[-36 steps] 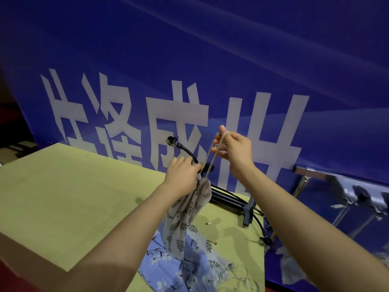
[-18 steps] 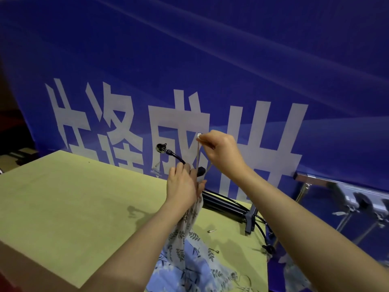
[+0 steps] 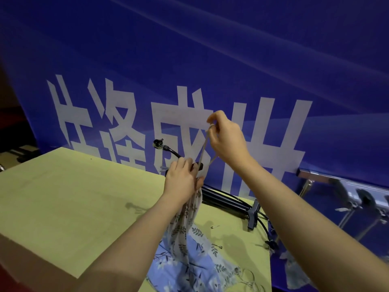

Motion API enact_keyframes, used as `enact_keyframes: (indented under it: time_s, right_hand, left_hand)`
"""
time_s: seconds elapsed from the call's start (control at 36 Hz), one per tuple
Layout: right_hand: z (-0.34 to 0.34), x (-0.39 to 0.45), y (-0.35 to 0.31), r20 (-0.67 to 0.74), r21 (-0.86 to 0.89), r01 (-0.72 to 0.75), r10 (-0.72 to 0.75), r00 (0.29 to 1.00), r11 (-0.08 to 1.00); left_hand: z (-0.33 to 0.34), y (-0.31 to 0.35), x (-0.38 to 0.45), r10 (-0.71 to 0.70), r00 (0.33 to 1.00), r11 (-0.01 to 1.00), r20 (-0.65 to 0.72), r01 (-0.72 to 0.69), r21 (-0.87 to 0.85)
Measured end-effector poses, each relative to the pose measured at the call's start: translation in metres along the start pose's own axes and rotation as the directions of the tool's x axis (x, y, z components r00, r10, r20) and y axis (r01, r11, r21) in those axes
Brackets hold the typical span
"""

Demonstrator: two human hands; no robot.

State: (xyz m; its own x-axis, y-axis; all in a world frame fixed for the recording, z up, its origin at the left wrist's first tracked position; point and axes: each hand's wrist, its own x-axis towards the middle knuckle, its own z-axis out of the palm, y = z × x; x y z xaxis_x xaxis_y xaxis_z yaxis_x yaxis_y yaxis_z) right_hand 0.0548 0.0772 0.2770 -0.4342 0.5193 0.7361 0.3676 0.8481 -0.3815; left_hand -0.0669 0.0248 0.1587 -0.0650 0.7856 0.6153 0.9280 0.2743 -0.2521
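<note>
2 bare forearms, slender, uncovered to the wrist, bare left hand [image 3: 181, 178], bare right hand [image 3: 228, 137]

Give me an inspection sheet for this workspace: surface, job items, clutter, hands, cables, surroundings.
Surface: yellow-green table, flat.
Job's things: floral cloth bunched and held up; pale cord loop rising from it.
Clutter: black pump lying at the rear; two small pins by the cloth.
Hands: left hand grips the bunched cloth; right hand pinches the cord's top.
Cables: black hose arcs up behind the left hand; black cable trails off the right edge.
Surroundings: blue banner with white characters; metal rack at right.
</note>
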Motion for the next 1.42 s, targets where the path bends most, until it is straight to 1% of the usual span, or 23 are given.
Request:
enact_keyframes:
  time_s: [0.06,0.08,0.14,0.19,0.25,0.28,0.33,0.39,0.44,0.47,0.56,0.61,0.64,0.67,0.72,0.78,0.97,1.06,1.17,1.22,1.31,1.36,1.42]
  right_hand:
    - [0.004,-0.001,0.002,-0.08,0.077,-0.046,0.052,0.995,0.996]
    - [0.005,0.0,0.004,-0.11,0.147,-0.098,0.115,0.987,0.984]
    - [0.007,0.001,0.006,-0.131,0.316,-0.223,0.275,0.953,0.922]
    - [0.008,0.0,0.008,-0.081,0.43,-0.342,0.413,0.907,0.836]
    - [0.008,0.0,0.008,-0.02,0.491,-0.404,0.473,0.881,0.772]
    - [0.008,0.0,0.007,-0.005,0.503,-0.411,0.478,0.878,0.761]
    - [0.01,0.001,0.003,-0.011,0.479,-0.379,0.437,0.899,0.792]
    - [0.013,0.002,-0.002,-0.044,0.462,-0.308,0.368,0.929,0.832]
    - [0.014,0.002,-0.005,-0.115,0.415,-0.19,0.258,0.959,0.89]
    - [0.015,0.002,-0.006,-0.156,0.364,-0.114,0.181,0.971,0.925]
    - [0.01,0.005,-0.005,-0.222,0.192,0.09,-0.046,0.974,0.977]
    - [0.007,0.007,-0.005,-0.229,0.108,0.15,-0.123,0.966,0.983]
    - [0.006,0.007,-0.006,-0.235,0.093,0.16,-0.134,0.963,0.983]
    - [0.005,0.007,-0.007,-0.249,0.11,0.151,-0.119,0.961,0.982]
    - [0.004,0.006,-0.007,-0.287,0.216,0.101,-0.035,0.957,0.971]
    - [0.003,0.005,-0.006,-0.307,0.271,0.057,0.03,0.951,0.961]
    - [-0.008,0.004,-0.003,-0.202,0.319,-0.148,0.22,0.954,0.936]
    - [-0.013,0.005,-0.002,-0.158,0.347,-0.252,0.321,0.934,0.903]
    - [-0.022,0.007,0.001,-0.133,0.346,-0.373,0.439,0.889,0.861]
    - [-0.027,0.007,0.002,-0.09,0.369,-0.436,0.498,0.862,0.821]
    - [-0.035,0.004,0.001,0.02,0.456,-0.546,0.606,0.795,0.703]
    - [-0.042,-0.002,0.001,0.068,0.523,-0.571,0.637,0.768,0.633]
    - [-0.05,-0.011,0.001,0.111,0.596,-0.558,0.629,0.769,0.577]
  left_hand:
    - [-0.004,-0.003,0.004,0.001,0.999,1.0,0.041,-0.001,-0.016]
    - [-0.007,-0.005,0.006,0.012,0.997,1.0,0.081,-0.01,-0.024]
    - [-0.013,-0.009,0.009,0.052,0.985,0.997,0.167,-0.042,-0.065]
    - [-0.016,-0.014,0.012,0.029,0.975,0.995,0.219,-0.008,-0.096]
    - [-0.018,-0.016,0.012,-0.006,0.97,0.994,0.242,0.033,-0.107]
    - [-0.018,-0.016,0.011,-0.022,0.967,0.992,0.253,0.052,-0.112]
    - [-0.019,-0.015,0.011,-0.047,0.956,0.992,0.289,0.078,-0.097]
    - [-0.02,-0.011,0.01,-0.047,0.941,0.998,0.335,0.058,-0.024]
    - [-0.021,-0.008,0.011,-0.043,0.925,0.999,0.378,0.045,0.004]
    - [-0.02,-0.007,0.009,-0.04,0.922,0.999,0.385,0.041,0.004]
    - [-0.018,-0.006,0.004,-0.023,0.938,1.0,0.345,0.029,-0.012]
    - [-0.017,-0.005,0.001,-0.017,0.94,1.0,0.341,0.022,-0.01]
    - [-0.016,-0.004,0.001,-0.019,0.938,1.0,0.347,0.022,-0.005]
    - [-0.015,-0.003,0.0,-0.023,0.938,1.0,0.347,0.025,-0.001]
    - [-0.015,-0.003,-0.001,-0.031,0.942,0.999,0.335,0.036,-0.01]
    - [-0.016,-0.004,-0.004,-0.031,0.943,0.999,0.331,0.04,-0.02]
    - [-0.025,-0.002,-0.01,-0.009,0.948,1.0,0.317,0.015,-0.016]
    - [-0.031,-0.003,-0.013,-0.02,0.95,0.999,0.311,0.033,-0.037]
    - [-0.041,0.001,-0.015,-0.07,0.942,0.991,0.329,0.103,-0.082]
    - [-0.046,0.006,-0.016,-0.101,0.933,0.991,0.346,0.124,-0.044]
    - [-0.054,0.014,-0.017,-0.141,0.912,0.99,0.386,0.141,0.03]
    - [-0.06,0.02,-0.018,-0.16,0.9,0.987,0.405,0.148,0.06]
    - [-0.065,0.03,-0.019,-0.173,0.893,0.985,0.415,0.152,0.084]
